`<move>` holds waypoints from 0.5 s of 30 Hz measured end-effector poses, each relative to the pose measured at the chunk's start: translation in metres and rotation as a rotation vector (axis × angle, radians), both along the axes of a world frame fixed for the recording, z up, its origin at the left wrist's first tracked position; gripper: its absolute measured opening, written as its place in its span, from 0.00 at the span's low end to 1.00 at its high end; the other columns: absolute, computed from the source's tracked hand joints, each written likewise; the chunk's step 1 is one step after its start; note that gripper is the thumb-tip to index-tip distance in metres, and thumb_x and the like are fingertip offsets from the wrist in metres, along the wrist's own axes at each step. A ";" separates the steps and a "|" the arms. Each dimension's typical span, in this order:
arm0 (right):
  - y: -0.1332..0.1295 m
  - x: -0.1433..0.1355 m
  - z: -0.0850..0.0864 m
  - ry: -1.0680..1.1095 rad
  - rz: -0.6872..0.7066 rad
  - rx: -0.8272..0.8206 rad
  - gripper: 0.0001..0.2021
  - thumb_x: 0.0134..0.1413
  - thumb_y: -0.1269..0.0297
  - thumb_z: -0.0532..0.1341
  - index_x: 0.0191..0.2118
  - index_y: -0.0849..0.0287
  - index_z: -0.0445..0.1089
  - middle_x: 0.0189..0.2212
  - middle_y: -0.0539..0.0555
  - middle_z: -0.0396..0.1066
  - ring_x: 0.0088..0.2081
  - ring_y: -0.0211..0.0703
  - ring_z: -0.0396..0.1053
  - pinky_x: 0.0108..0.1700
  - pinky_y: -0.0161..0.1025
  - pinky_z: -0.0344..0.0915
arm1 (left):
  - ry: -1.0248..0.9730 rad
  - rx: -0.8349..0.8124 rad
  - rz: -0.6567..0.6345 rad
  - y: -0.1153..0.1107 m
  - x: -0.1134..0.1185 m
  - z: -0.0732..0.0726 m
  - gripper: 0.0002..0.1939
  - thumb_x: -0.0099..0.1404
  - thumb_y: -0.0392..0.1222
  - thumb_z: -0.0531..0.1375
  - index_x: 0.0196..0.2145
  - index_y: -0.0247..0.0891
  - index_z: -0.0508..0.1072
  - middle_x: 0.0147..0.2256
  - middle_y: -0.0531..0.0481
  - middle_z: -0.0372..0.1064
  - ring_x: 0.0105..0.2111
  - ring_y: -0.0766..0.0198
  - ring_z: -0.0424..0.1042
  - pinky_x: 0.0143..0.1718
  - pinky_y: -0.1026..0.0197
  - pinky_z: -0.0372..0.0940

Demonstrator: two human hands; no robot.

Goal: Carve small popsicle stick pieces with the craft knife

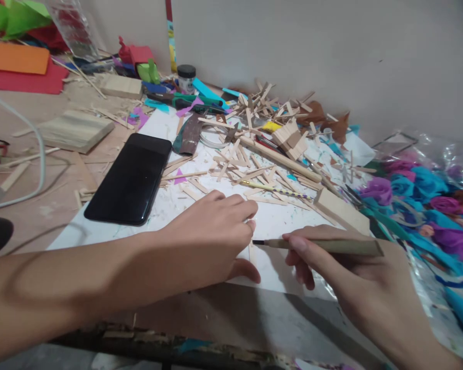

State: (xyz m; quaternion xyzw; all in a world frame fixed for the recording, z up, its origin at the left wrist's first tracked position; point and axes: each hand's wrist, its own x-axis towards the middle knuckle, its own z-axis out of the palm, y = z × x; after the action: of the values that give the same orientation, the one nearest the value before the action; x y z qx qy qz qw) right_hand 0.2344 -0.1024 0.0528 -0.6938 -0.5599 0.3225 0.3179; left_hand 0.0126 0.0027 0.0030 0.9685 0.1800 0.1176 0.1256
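Note:
My left hand (216, 231) rests on the white paper (111, 236) with its fingers curled, holding down a thin wooden craft stick (251, 253). Part of that stick shows between the fingers and thumb; the rest lies under the hand. In my right hand (355, 267) is a slim chisel-like tool (327, 247) with an olive-brown handle, pinched between thumb and fingers. Its narrow dark tip points left and reaches the stick, or very close to it; whether they touch I cannot tell.
A black phone (131, 177) lies beyond my left forearm. Loose craft sticks (254, 169), a wooden dowel (281, 160) and a wooden block (341, 210) crowd the paper. Crepe-paper flowers (428, 185) pile up at right. A white cable (42, 149) loops at left.

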 end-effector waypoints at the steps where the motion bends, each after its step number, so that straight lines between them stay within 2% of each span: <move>1: 0.000 0.003 -0.003 0.061 -0.017 -0.018 0.18 0.66 0.46 0.73 0.29 0.52 0.85 0.21 0.53 0.77 0.24 0.42 0.73 0.26 0.36 0.70 | 0.013 0.005 0.000 0.000 0.001 0.000 0.32 0.70 0.67 0.72 0.49 0.32 0.84 0.55 0.39 0.78 0.55 0.42 0.76 0.51 0.44 0.66; 6: -0.003 0.014 -0.026 0.490 -0.140 -0.113 0.15 0.61 0.48 0.78 0.38 0.56 0.87 0.26 0.56 0.82 0.23 0.39 0.72 0.24 0.33 0.68 | 0.035 0.009 0.018 -0.001 0.002 0.000 0.31 0.68 0.68 0.74 0.47 0.33 0.84 0.57 0.38 0.78 0.56 0.42 0.76 0.51 0.44 0.66; 10: -0.004 0.015 -0.033 0.550 -0.174 -0.119 0.14 0.60 0.50 0.79 0.36 0.57 0.87 0.26 0.57 0.82 0.24 0.38 0.73 0.25 0.32 0.69 | -0.020 0.006 0.016 -0.001 0.001 -0.003 0.28 0.68 0.64 0.75 0.47 0.34 0.84 0.56 0.40 0.78 0.55 0.43 0.77 0.51 0.44 0.66; 15: 0.000 0.016 -0.030 0.616 -0.175 -0.144 0.12 0.58 0.52 0.80 0.36 0.56 0.89 0.26 0.58 0.82 0.26 0.43 0.76 0.28 0.36 0.74 | -0.042 -0.026 0.024 -0.002 0.003 -0.002 0.25 0.67 0.61 0.76 0.45 0.34 0.83 0.56 0.40 0.78 0.55 0.42 0.77 0.51 0.43 0.66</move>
State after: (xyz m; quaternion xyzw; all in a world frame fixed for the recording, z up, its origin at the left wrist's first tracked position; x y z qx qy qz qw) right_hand 0.2501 -0.1027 0.0223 -0.6297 -0.3514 0.5274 0.4492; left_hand 0.0155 0.0008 0.0012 0.9618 0.1905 0.1372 0.1406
